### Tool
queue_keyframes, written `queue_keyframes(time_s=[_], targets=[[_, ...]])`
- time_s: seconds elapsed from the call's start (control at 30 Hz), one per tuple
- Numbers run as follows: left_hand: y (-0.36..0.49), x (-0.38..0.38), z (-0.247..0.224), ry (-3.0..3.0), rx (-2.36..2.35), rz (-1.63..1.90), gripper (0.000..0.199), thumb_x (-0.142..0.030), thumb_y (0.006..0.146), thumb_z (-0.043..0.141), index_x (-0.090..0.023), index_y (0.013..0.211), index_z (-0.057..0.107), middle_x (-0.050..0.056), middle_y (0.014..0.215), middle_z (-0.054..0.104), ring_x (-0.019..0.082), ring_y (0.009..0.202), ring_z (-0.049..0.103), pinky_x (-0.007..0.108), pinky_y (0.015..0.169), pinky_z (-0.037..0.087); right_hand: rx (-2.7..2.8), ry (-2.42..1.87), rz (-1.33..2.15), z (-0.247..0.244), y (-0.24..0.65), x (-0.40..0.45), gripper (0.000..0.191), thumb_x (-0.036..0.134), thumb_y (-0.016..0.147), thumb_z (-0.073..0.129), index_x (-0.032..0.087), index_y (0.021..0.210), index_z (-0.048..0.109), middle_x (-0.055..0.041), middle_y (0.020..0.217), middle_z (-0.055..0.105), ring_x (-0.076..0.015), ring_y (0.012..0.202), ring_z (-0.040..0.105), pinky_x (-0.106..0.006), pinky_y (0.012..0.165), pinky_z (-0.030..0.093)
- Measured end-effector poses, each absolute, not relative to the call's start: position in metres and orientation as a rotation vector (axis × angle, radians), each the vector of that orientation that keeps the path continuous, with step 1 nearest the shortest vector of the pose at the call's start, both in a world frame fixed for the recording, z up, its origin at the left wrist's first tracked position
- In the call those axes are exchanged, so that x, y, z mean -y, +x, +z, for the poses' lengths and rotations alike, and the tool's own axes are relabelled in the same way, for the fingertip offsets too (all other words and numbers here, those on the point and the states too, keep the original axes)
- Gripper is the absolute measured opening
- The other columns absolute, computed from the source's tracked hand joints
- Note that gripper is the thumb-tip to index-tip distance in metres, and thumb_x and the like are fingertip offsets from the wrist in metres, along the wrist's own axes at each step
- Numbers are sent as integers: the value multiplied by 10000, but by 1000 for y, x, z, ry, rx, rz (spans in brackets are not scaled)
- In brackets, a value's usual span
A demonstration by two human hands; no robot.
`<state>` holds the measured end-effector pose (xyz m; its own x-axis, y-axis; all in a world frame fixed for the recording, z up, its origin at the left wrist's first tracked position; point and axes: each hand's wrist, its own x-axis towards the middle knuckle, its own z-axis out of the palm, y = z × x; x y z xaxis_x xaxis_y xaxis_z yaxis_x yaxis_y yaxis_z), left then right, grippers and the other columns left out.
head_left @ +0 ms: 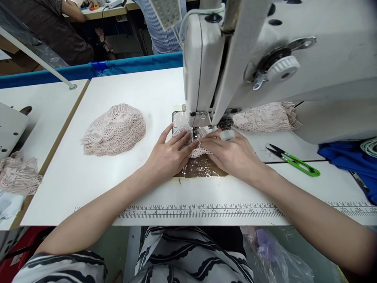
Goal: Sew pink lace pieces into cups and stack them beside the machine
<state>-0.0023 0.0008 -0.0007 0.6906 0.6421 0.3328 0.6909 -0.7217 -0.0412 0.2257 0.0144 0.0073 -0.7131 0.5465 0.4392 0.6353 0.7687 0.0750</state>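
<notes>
While a white table [59, 184] carries a sewing machine [203, 70], a lace stack [114, 129] lies to its left and a smaller lace pile [265, 117] to its right; the work appears partway through, though which heap is finished and which is left cannot be told. The left hand [168, 156] is palm down, fingers fanned and fingertips resting on the lace. The right hand [235, 151] reaches in opposite, fingers close together; whether it pinches cannot be told. Between them, the lace piece [198, 152] lies beneath the presser foot [194, 133], its stitching indistinct.
</notes>
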Motion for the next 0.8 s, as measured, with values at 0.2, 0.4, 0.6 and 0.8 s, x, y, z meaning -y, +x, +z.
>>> queue_keyframes(time_s=[0.2,0.4,0.6,0.8], targets=[[-2,-3,0,-2823,1253,-595,394,-146,900,562,-200,1279,656,120,1314,646,284,1240,589,595,1165,333,2470,-884,-144,4,226,-12,210,157,924,552,147,1024,736,-57,893,774,-216,802,651,-360,830,454],[-1,-12,5,-2990,1605,-856,150,-237,883,665,-244,1008,747,51,1138,667,252,1087,574,488,992,460,2311,-1237,177,3,223,-14,259,194,929,529,188,1041,763,-25,704,696,-188,663,605,-331,712,453],[4,-13,10,-3034,1822,-979,320,-313,1019,445,-262,907,741,-2,1068,680,204,1048,559,466,1062,392,2280,-1290,249,6,218,-15,266,312,979,523,204,976,766,-36,794,717,-171,642,602,-319,695,454],[2,-11,16,-2962,1745,-915,224,-286,967,510,-249,954,731,12,1107,697,227,1070,579,457,1008,423,2239,-1228,217,7,220,-14,277,293,965,515,212,1001,777,-27,739,689,-165,642,571,-300,616,429]])
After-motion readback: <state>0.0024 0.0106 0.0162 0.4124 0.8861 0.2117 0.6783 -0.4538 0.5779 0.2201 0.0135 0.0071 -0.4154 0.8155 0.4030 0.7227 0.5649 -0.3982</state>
